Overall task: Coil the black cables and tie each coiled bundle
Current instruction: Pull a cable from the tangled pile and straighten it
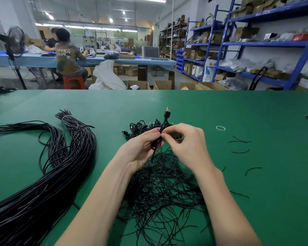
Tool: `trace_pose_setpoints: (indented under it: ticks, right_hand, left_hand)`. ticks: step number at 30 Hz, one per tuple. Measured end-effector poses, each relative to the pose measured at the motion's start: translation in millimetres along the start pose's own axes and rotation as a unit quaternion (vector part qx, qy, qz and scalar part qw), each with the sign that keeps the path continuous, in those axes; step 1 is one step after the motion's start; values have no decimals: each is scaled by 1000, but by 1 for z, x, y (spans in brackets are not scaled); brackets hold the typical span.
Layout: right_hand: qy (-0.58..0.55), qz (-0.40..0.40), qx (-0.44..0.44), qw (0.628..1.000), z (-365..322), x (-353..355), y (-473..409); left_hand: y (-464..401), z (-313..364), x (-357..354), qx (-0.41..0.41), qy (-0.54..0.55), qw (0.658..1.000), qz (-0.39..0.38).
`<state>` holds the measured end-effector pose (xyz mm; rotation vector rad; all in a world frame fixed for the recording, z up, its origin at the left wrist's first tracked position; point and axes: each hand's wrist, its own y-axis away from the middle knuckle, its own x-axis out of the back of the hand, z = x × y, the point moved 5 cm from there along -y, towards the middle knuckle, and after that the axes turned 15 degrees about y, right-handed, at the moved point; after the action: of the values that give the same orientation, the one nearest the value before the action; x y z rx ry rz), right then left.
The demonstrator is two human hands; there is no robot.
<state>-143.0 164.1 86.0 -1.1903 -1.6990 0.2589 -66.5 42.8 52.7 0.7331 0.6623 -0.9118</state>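
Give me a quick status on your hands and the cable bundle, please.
Left hand grips coiled cable, USB plug up. Right hand pinches the tie at its middle. Loose tie wires heaped below, nothing blocking.

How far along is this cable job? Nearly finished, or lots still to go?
Early, it seems. Done: a small heap of tied coils behind the hands. In hand: the left hand grips one coiled cable while the right hand pinches the tie at its middle. Left: the big bundle of straight cables and a pile of loose ties.
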Motion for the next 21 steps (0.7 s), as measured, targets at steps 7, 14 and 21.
trace_pose_setpoints:
  ticks: [7, 14, 21]
  right_hand:
    - [29, 13, 81, 996, -4, 0, 4]
    - [-17, -2, 114, 993, -8, 2, 5]
    - [-41, -26, 94, 994, -7, 1, 6]
  left_hand:
    - [-1, 3, 5, 37, -99, 994, -33]
    - [1, 7, 11, 96, -129, 984, -81]
    - [-2, 5, 10, 103, -81, 987, -96]
